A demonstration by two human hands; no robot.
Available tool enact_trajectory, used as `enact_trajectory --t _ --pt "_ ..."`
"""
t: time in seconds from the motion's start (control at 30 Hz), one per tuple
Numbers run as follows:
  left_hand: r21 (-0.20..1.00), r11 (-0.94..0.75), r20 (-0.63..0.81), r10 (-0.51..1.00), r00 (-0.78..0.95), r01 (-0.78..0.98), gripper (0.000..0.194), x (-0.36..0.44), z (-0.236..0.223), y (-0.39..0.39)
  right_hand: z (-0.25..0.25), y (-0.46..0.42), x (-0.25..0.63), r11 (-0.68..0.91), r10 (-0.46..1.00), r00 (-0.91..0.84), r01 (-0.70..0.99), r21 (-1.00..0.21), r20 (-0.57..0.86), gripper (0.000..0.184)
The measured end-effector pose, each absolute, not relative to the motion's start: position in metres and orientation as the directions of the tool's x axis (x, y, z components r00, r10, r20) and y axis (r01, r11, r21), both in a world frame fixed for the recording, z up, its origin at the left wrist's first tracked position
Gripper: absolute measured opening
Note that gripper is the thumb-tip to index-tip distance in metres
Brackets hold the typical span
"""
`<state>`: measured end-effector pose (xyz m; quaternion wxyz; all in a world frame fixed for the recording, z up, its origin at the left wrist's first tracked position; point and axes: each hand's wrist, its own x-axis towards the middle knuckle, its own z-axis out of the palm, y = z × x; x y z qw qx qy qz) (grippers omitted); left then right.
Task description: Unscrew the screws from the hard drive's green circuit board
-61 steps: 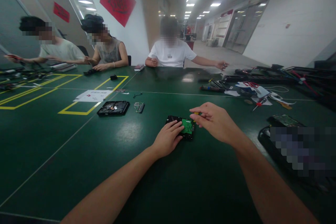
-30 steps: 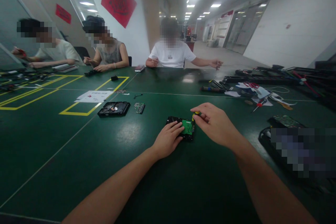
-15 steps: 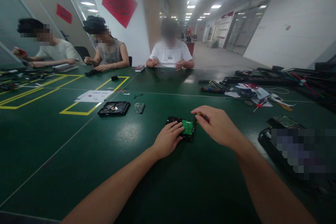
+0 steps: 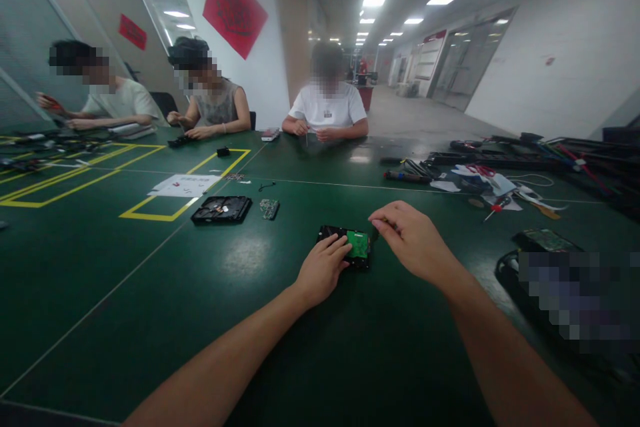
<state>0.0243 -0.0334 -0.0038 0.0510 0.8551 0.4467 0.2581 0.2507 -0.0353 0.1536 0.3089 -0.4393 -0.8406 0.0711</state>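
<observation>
Where the left hand (image 4: 324,267) lay: open, atop a black-and-green drive (image 4: 358,245).
Right hand (image 4: 413,240): pinched a mostly hidden tool (image 4: 385,220), near the left.

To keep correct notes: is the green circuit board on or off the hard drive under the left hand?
On: the green circuit board lies within the outline of the hard drive.

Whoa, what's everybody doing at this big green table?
The left hand lies flat on a black and green hard drive. By its right end, the right hand pinches a small tool, mostly hidden. A black case lies farther left. Three other people sit across the table.
</observation>
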Motion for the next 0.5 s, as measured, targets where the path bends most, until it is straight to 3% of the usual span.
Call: enact_trajectory --t 0.37,0.5 --pt "0.433 -0.613 0.441 0.783 0.438 0.66 0.052 0.0202 -0.0031 -0.0343 0.1512 -0.037 0.2511 0.529 0.836 -0.36 0.729 -0.434 0.413 0.015" --pt "0.524 -0.603 0.499 0.79 0.357 0.601 0.036 0.0179 0.0006 -0.0362 0.151 -0.0378 0.2498 0.548 0.823 -0.361 0.711 -0.442 0.439 0.014"
